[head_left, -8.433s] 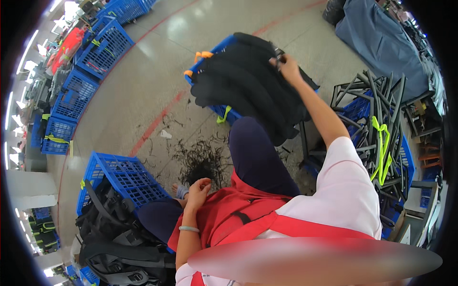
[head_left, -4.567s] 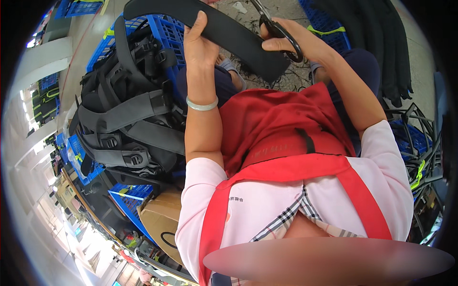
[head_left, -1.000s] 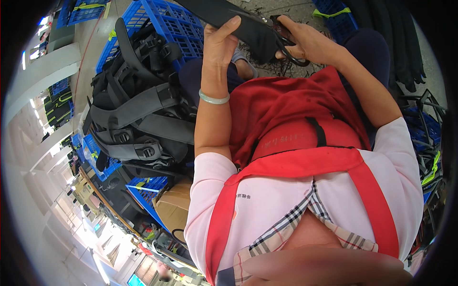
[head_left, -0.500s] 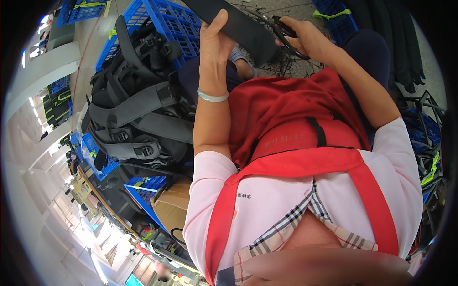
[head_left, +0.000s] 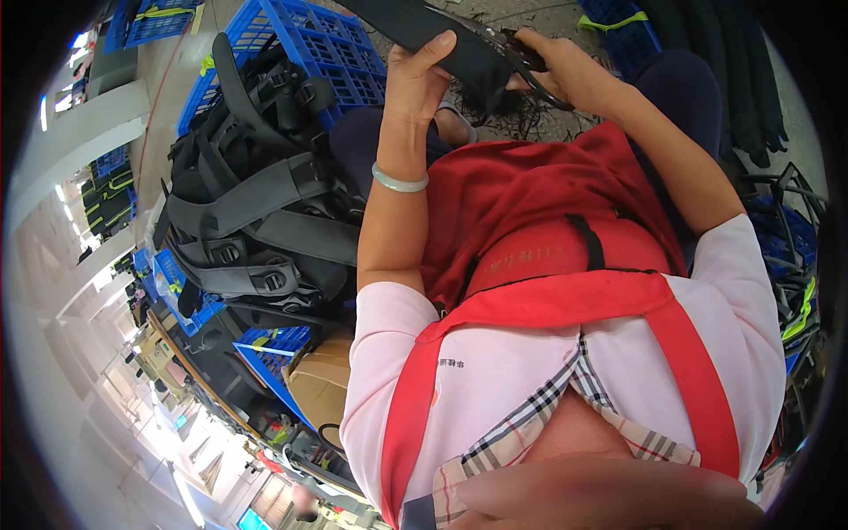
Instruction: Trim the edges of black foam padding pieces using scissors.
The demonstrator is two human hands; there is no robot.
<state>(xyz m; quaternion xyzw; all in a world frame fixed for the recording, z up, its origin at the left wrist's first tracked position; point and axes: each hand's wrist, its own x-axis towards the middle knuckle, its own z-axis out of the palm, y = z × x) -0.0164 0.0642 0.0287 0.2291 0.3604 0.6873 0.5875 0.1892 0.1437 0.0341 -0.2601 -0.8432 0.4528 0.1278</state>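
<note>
A dark padded strap (head_left: 466, 60) stretches from the top edge down toward the middle, pinched in my left hand (head_left: 413, 81) with the thumb lying on its face. My right hand (head_left: 579, 78) is closed round what looks like black-handled scissors (head_left: 549, 87). Their thin dark length runs up and left along the strap's right edge, where a small bright glint shows. Whether the blades touch the strap I cannot tell. A pale bangle (head_left: 399, 179) circles my left wrist.
Left of my arm, dark grey padded straps with buckles (head_left: 252, 212) are heaped beside a blue plastic crate (head_left: 322, 44). Black scraps (head_left: 521, 124) litter the floor. Long black pieces (head_left: 738, 79) hang at right. A cardboard box (head_left: 320, 375) stands at lower left.
My left hand has shifted right and slightly down with the strap, closer to my right hand. My right hand has hardly moved and keeps its hold.
</note>
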